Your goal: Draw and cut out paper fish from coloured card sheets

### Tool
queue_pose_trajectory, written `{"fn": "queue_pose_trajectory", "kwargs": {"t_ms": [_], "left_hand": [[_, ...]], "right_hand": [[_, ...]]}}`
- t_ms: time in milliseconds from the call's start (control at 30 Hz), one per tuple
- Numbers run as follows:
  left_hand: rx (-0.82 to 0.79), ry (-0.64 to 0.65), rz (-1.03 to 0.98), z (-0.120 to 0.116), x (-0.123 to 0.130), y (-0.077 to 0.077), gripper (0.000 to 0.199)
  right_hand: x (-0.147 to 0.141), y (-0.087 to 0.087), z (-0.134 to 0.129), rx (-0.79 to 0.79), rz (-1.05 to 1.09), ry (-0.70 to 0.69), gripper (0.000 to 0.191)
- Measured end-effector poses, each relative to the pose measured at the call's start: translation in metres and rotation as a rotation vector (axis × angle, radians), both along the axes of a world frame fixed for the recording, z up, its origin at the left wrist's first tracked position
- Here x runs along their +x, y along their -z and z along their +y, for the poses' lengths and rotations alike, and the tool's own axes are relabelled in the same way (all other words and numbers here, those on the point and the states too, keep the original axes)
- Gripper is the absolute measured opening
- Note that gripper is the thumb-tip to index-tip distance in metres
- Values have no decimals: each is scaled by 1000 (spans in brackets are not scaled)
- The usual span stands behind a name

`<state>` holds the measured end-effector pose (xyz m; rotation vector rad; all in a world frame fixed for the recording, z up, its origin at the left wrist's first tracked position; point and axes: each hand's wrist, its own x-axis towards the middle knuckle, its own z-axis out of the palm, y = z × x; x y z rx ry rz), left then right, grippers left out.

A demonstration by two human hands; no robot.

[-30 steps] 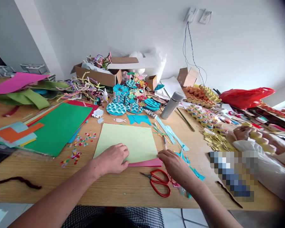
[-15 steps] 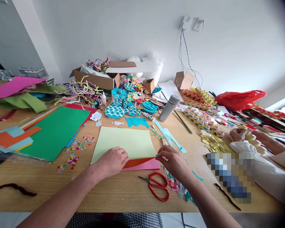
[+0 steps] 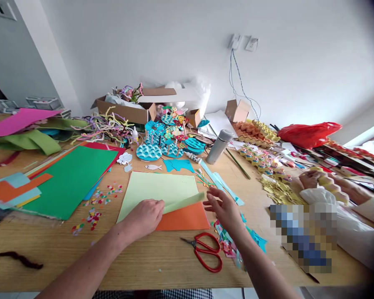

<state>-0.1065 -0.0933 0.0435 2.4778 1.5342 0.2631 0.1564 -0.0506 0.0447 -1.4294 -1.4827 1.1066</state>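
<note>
Now I'm pinching the pale green sheet [image 3: 156, 185] beyond the scissors [image 3: 219, 250] with my left hand [image 3: 146, 216], seemingly steadying its curled edge over the orange sheet [image 3: 187, 219]; my right hand [image 3: 226, 209] is hovering open alongside.

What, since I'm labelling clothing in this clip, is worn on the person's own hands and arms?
The left hand and the right hand are ungloved, with no ring, watch or bracelet visible. No sleeve shows on either forearm within the picture.
</note>
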Motion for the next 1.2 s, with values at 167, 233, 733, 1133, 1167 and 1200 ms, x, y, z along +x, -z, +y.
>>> {"fn": "queue_pose_trajectory", "kwargs": {"t_ms": [167, 233, 733, 1133, 1167, 1200], "left_hand": [[-36, -61, -121, 1, -7, 5, 23], [-42, -63, -163, 0, -9, 7, 22], [-89, 6, -320, -8, -11, 15, 12], [-128, -34, -374, -4, -13, 19, 18], [-129, -37, -377, -4, -13, 19, 18], [-126, -42, -379, -4, -13, 19, 19]], "right_hand": [[-13, -1, 5, -462, 340, 42, 57], [-17, 0, 13, -602, 404, 30, 66], [-27, 8, 53, -685, 178, -73, 2], [-29, 11, 21, -218, -117, -104, 13], [-33, 9, 11, -100, -229, -105, 14], [-36, 9, 1, 102, -433, -128, 15]]}}
